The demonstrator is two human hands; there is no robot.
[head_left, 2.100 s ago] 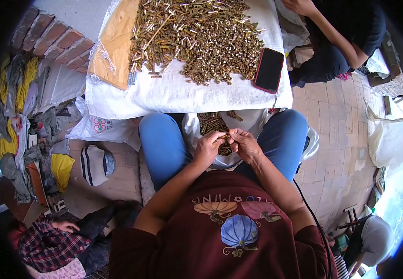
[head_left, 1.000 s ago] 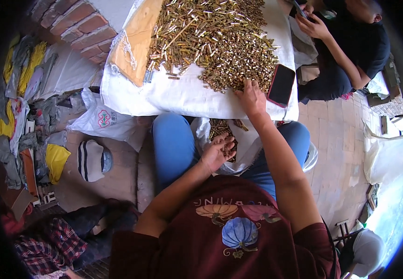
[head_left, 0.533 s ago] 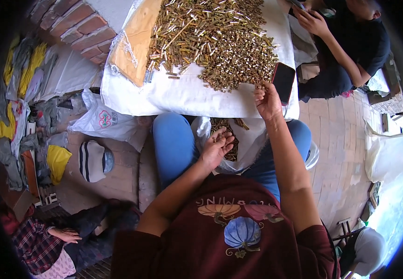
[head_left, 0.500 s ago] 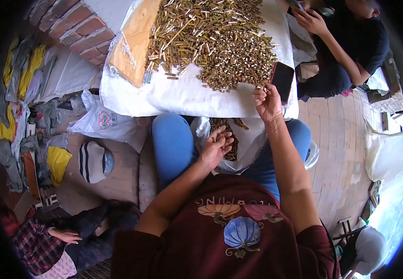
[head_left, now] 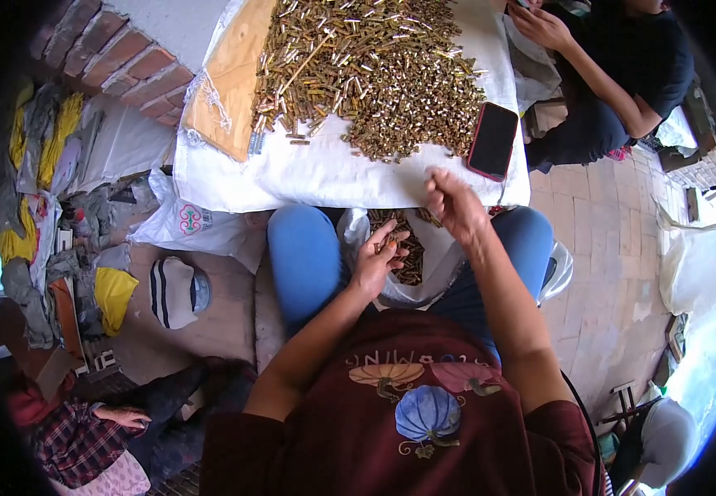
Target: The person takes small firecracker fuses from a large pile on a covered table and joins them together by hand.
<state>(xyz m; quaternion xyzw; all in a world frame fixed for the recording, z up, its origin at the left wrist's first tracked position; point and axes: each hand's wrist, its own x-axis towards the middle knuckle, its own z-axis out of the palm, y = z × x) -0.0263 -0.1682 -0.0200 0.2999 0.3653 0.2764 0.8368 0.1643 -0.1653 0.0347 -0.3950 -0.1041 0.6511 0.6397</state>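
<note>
Left hand: we see the left hand [head_left: 379,258] palm up over the bag, its fingers curled loosely around a few small metal pieces [head_left: 391,240], too small for us to make out their exact form.
Right hand: the right hand [head_left: 459,210] hangs near the table's front edge, fingers bent inward and slightly blurred; we cannot tell whether they close on anything.
Bag between the knees: we look down into a soft white bag [head_left: 443,266], its wall creased, with slim brassy tubes [head_left: 412,269] heaped inside, just beside the left hand.
Pile: on the table we find a broad, glinting mound of brassy metal parts [head_left: 420,107], slender cylinders toward the left, short stubby bits toward the right.
Stick: a thin, straight, pale stick [head_left: 306,64] lies slantwise across the mound.
Cloth: beneath, we see white woven sheeting [head_left: 333,180], lightly wrinkled, draped over the front edge.
Board: a flat wooden board [head_left: 227,99], grain showing, borders the mound at left, with frayed white threads [head_left: 214,103] on it.
Phone: we note a dark, glossy rectangle with rounded corners, a phone [head_left: 493,141] in a red case, near the mound's right side.
</note>
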